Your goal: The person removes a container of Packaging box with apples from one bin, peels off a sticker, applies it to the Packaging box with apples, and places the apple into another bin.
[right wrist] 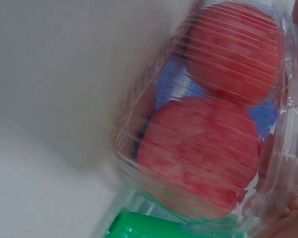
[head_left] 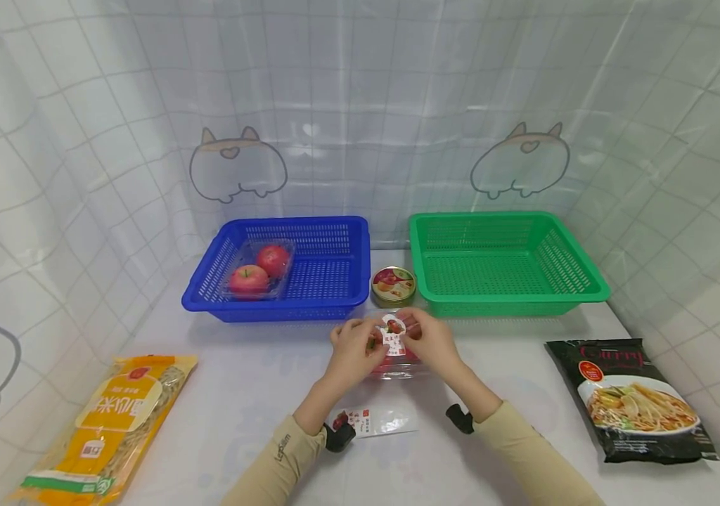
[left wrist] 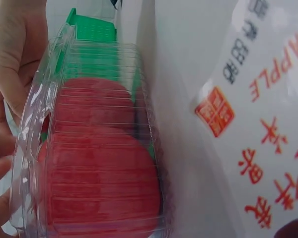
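A clear plastic box (head_left: 398,374) with red apples (left wrist: 99,183) inside stands in front of me at the middle of the table. Over its lid is a white apple label sticker (head_left: 393,337) with a fruit picture and red characters. My left hand (head_left: 356,346) pinches the sticker's left edge between thumb and curled fingers. At the opposite edge, my right hand (head_left: 431,342) pinches it the same way. Both hands stay close over the lid. Nearer to me lies a label sheet (head_left: 388,422) with a similar print, partly covered by the left wrist's black camera strap.
A blue basket (head_left: 360,299) at back left holds another clear box (head_left: 284,256) with two apples. The green basket (head_left: 486,309) stands at back right, with a round tin (head_left: 394,284) between. A yellow noodle bag (head_left: 113,422) lies left, a black curry noodle pack (head_left: 632,400) right.
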Tool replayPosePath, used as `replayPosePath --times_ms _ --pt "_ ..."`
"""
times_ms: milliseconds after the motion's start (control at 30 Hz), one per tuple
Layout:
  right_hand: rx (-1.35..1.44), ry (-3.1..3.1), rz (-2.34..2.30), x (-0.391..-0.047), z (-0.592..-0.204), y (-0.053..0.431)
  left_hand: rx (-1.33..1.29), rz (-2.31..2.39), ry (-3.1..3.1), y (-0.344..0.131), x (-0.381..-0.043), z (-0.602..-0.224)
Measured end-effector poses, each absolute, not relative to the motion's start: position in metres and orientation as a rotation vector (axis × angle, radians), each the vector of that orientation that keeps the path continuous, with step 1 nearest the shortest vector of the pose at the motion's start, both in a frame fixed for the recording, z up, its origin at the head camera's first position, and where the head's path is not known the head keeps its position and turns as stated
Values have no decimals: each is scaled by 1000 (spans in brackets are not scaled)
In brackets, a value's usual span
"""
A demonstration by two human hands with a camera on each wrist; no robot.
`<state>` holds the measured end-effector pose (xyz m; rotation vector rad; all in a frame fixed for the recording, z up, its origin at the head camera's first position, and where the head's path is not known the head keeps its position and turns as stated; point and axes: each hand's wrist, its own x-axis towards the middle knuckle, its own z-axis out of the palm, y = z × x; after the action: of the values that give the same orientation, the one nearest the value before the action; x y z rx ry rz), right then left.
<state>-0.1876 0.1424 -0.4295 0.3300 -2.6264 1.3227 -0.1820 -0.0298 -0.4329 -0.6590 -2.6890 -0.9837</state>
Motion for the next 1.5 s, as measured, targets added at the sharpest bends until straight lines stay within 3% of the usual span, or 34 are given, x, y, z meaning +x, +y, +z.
replayPosePath --times_ms 367,767,1500 --pt "509 -2585 982 -184 -430 138 -730 -684 -2616 -27 -179 -437" --pt "619 -2422 811 -183 -441 137 -677 -778 -2619 -28 -178 -442" --pt "371 -2802 665 -175 -449 149 -468 -747 -2911 -29 -188 -444"
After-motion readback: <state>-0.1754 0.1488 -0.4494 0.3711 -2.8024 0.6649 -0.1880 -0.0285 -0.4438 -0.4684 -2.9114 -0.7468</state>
